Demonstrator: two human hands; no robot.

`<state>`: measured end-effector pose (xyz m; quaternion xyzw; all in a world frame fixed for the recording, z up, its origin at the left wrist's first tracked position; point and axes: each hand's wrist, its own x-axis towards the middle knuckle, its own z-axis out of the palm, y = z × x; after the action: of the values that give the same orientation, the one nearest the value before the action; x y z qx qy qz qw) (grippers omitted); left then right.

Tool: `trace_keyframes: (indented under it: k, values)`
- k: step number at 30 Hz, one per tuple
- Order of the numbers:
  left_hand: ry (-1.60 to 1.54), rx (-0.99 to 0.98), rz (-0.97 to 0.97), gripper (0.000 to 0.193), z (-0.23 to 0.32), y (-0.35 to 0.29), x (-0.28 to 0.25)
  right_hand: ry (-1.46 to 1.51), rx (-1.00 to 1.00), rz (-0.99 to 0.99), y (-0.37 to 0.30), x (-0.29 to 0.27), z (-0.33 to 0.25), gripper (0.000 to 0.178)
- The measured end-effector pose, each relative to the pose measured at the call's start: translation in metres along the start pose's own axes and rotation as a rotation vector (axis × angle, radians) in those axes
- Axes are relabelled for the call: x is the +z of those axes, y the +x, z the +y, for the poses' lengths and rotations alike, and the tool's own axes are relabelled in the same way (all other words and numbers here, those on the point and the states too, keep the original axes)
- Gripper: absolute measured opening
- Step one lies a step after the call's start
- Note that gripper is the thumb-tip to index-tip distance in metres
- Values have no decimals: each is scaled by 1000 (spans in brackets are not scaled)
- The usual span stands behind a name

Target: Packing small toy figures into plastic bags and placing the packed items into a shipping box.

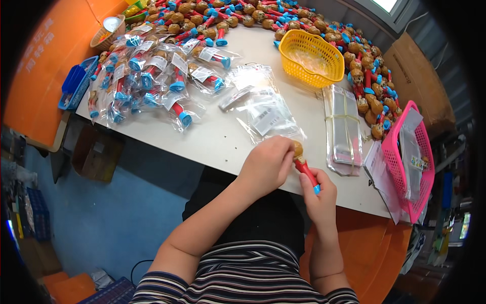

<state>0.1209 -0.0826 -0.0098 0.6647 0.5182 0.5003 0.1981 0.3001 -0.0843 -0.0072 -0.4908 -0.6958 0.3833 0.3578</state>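
Observation:
A small toy (pixel 304 165) with a brown animal head, red stem and blue base is held over the near table edge. My right hand (pixel 320 195) grips its stem and base. My left hand (pixel 267 164) is closed around the brown head end. Just beyond the hands lie loose clear plastic bags (pixel 263 109) with white labels. To their left is a heap of the same toys sealed in bags (pixel 152 81).
A yellow basket (pixel 310 57) stands at the back. Many unbagged toys (pixel 364 76) run along the far and right edges. A banded stack of clear bags (pixel 343 126) lies right of the hands, beside a pink basket (pixel 410 162). A blue tray (pixel 77 83) sits at the left corner.

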Motion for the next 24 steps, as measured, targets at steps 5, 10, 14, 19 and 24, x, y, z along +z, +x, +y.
trace_keyframes:
  k: [5,10,14,19,24]
  values:
    - [166,14,106,28,1,0,-12,92,201,-78,5,-8,-1,24]
    - [343,-38,94,39,-9,-9,-8,96,182,-41,13,-9,-7,22]
    - [452,-137,5,32,-12,-14,-1,393,315,-40,14,-21,-19,21]
    - [569,-92,67,19,-25,-16,4,416,267,-104,14,-23,-24,23]
    - [572,-14,157,16,-17,-10,12,418,271,-99,15,-19,-15,23]
